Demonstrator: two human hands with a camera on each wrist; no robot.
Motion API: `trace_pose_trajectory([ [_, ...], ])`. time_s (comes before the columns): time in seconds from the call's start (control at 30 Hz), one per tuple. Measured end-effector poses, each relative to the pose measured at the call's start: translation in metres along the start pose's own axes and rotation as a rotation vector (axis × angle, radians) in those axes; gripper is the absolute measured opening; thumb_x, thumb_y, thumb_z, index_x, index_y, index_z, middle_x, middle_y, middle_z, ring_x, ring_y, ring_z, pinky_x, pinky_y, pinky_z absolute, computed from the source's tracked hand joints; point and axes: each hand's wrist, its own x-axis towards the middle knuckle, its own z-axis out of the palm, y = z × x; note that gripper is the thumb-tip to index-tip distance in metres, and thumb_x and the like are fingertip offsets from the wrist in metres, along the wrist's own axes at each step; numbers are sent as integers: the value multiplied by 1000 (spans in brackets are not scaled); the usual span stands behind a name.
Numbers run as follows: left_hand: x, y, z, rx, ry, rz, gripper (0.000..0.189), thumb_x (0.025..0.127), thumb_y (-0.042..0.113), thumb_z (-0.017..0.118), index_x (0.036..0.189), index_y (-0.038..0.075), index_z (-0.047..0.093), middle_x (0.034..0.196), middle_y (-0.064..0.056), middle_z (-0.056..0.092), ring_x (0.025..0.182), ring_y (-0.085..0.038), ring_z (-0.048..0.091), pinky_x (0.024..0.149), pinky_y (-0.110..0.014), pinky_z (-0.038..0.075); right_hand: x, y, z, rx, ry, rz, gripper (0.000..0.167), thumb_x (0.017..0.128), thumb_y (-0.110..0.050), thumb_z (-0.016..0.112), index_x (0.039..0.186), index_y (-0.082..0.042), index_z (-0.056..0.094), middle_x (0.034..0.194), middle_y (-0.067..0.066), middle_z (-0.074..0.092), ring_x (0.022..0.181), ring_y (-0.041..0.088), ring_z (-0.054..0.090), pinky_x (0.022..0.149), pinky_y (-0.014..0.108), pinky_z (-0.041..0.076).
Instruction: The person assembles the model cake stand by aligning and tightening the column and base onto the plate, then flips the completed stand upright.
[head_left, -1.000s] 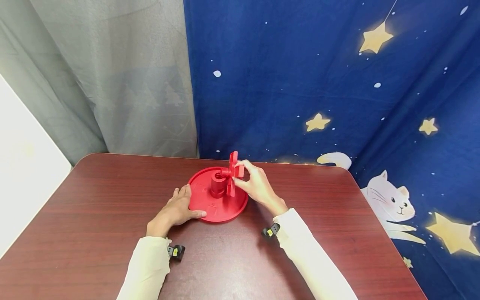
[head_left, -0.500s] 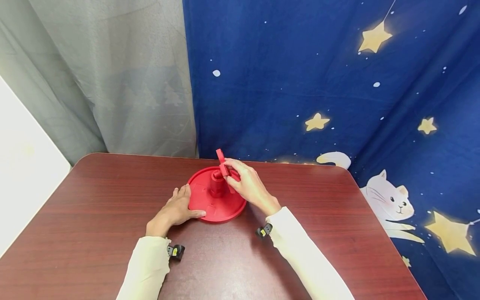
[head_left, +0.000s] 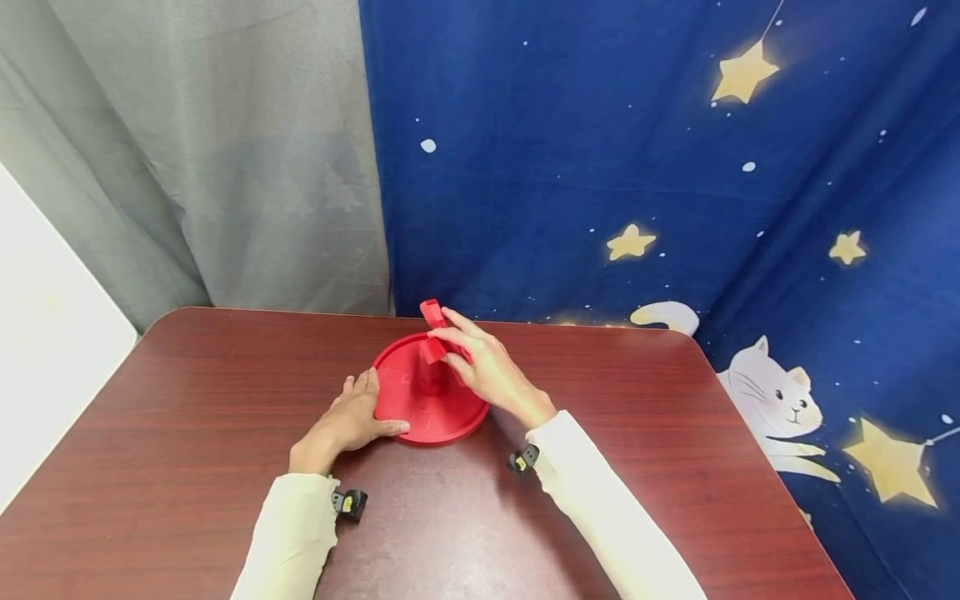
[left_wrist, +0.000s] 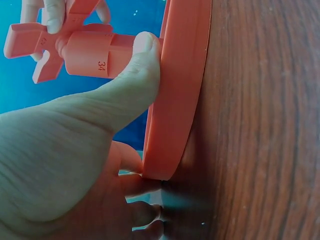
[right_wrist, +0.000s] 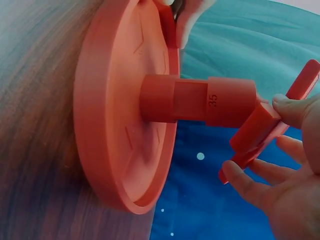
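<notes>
A round red base with a raised rim (head_left: 450,429) lies on the table, and from its middle rises a red post (right_wrist: 230,102) marked 35 on the side seen in the right wrist view. My left hand (head_left: 348,423) rests at the base's left edge, thumb laid over the rim and the other fingers spread along its outer side. With thumb and fingertips, my right hand (head_left: 487,367) holds a red cross-shaped piece (right_wrist: 257,127) by its arms. That piece stands tilted at the post's top, its hub meeting the post's end. My right fingers partly cover it.
The brown wooden table (head_left: 202,417) has rounded far corners. Behind it hang a grey curtain (head_left: 262,167) and a blue curtain (head_left: 510,208) with stars and a cat. Each wrist carries a small black camera (head_left: 349,505).
The cross-shaped piece has moved left from beside the post to its top, tilting from upright as the right hand shifted left and turned. The left hand and base stay put.
</notes>
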Motion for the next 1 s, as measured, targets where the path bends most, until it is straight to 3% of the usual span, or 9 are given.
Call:
trace_pose_trajectory([
  [0.23, 0, -1, -1, 8, 3, -2, 114, 82, 48, 76, 152, -14, 10, 159, -34, 13, 144, -58, 4, 118, -65, 12, 4, -7, -1, -44, -64, 6, 44, 93, -5, 66, 136, -13, 62, 153, 14, 43, 140, 29, 44, 114, 39, 40],
  [0.5, 0, 1, 0, 10, 8, 16, 113, 82, 46, 76, 151, -16, 11, 158, -35, 15, 143, -61, 7, 116, -68, 14, 9, -14, 6, -170, -135, -61, 42, 95, -3, 60, 135, -13, 62, 150, 19, 45, 141, 33, 40, 120, 44, 29],
  [0.8, 0, 3, -2, 3, 16, 25, 113, 82, 44, 77, 151, -15, 11, 157, -36, 16, 143, -61, 8, 116, -69, 14, 12, -20, 7, -316, -181, -52, 44, 97, -9, 59, 139, -19, 59, 151, 15, 45, 142, 29, 39, 114, 40, 39],
  [0.9, 0, 3, -2, 6, 13, 22, 112, 82, 44, 76, 152, -15, 11, 158, -35, 16, 143, -61, 8, 116, -68, 15, 12, -21, 6, -323, -196, -39, 45, 96, -13, 61, 141, -21, 58, 152, 14, 44, 142, 29, 39, 112, 44, 41],
  [1.0, 0, 2, -2, 11, 3, 7, 113, 83, 44, 76, 152, -15, 9, 158, -36, 15, 143, -60, 7, 116, -68, 15, 11, -20, 3, -262, -202, 0, 47, 96, -21, 64, 142, -21, 56, 153, 12, 43, 143, 28, 38, 115, 46, 37],
])
